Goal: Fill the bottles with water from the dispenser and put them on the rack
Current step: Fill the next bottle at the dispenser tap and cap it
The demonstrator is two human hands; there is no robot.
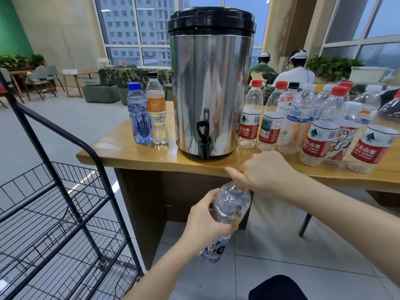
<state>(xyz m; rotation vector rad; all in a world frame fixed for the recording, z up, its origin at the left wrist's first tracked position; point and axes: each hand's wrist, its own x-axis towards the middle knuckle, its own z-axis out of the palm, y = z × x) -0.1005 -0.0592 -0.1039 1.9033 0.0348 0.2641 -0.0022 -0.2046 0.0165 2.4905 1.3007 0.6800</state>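
Wooden table carries the dispenser; bottle held below the tap.
Bottle axis tilts up-right; left hand grip clamps its body, right hand grip closes on the orange cap, just below-right of the tap.

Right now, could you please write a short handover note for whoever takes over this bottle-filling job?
Grips: the left grip holds a clear bottle by its body, tilted, below the table edge; the right grip is curled round its orange cap.
Things: dispenser on the table, two capped bottles to its left, a crowd of capped bottles to its right, wire rack at far left.
Done: unclear whether the held bottle has water.
Left: fill bottles at the tap, cap them, rack them.
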